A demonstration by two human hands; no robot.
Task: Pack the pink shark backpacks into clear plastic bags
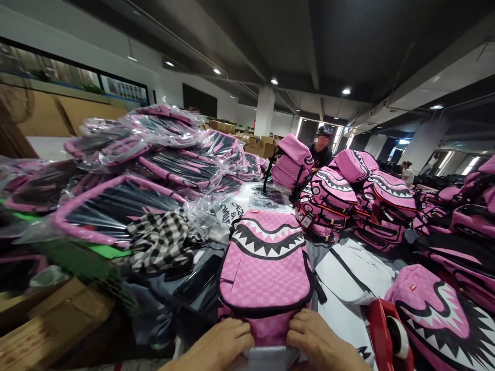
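Note:
A pink checkered backpack (266, 278) with a black-and-white shark-tooth mouth lies front side up before me, its base toward me. My left hand (228, 337) has its fingers curled on the lower left corner. At the lower right corner, my right hand (309, 332) grips in the same way; the thumbs are mostly hidden. Under the bag's near end a pale grey edge shows between my wrists. Left of the bag lies a crumpled black-and-white checked cloth (160, 239). White paper sheets (348, 273) are spread on its right.
Plastic-wrapped pink backpacks (178, 165) are heaped at left. More unwrapped backpacks (332, 198) are stacked beyond, with a person (322, 147) in a cap behind them. A red tape dispenser (382, 335) stands at right beside another pink backpack (441, 309). Cardboard boxes (65, 324) sit at lower left.

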